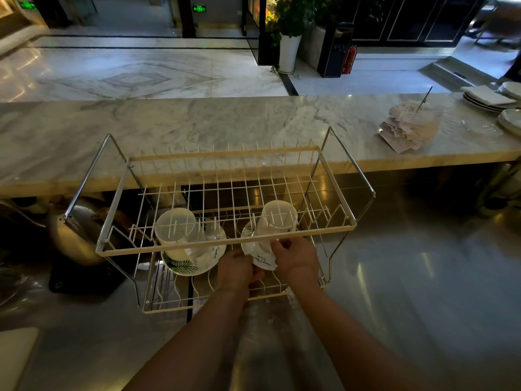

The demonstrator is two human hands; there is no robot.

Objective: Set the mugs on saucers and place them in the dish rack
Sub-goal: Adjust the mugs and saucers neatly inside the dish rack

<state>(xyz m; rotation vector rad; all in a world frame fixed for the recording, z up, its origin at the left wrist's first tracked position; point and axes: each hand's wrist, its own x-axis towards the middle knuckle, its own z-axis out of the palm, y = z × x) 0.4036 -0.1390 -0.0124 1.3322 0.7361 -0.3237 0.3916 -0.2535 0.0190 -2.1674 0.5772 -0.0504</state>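
Steel counter, two-tier dish rack; left hand, right hand gripping leaf-print saucer under white mug.

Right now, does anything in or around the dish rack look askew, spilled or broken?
Nothing stands out. The left mug sits on its saucer in the rack's lower tier; both hands, left and right, hold the right saucer with its mug on it. No spill or breakage shows.

upper tier of dish rack hangs low over the lower tier, so entry is front gap only. left mug on saucer fills lower-left; right mug on saucer plus both hands, left hand & right hand, block lower-right. steel counter to the right is open.
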